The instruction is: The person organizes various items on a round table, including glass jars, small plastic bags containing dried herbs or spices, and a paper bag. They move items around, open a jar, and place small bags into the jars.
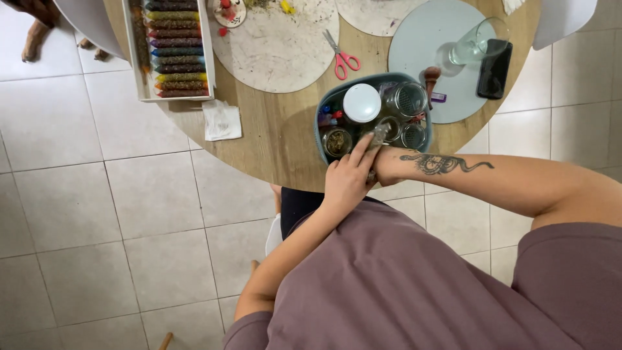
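**Two hands meet over a small jar at the near rim of the bin**

Taking the grey-blue bin as the landmark: far to its left, a white box of coloured tubes lies along the table edge, with a crumpled white napkin between box and bin. Above-left of the bin rests a stained round mat, and red-handled scissors lie just above the bin. Inside the bin stand a white-lidded jar, several clear glass jars and small coloured bottles, crowding it. To its right, a pale blue round mat carries a tipped drinking glass and a dark phone.

At the bin's near rim, the left hand curls its fingers up around a small glass jar. The right hand, on a tattooed forearm, is mostly hidden behind the left; its grip cannot be told.

The round wooden table ends just below the bin; beyond its edge lies open tiled floor to the left.
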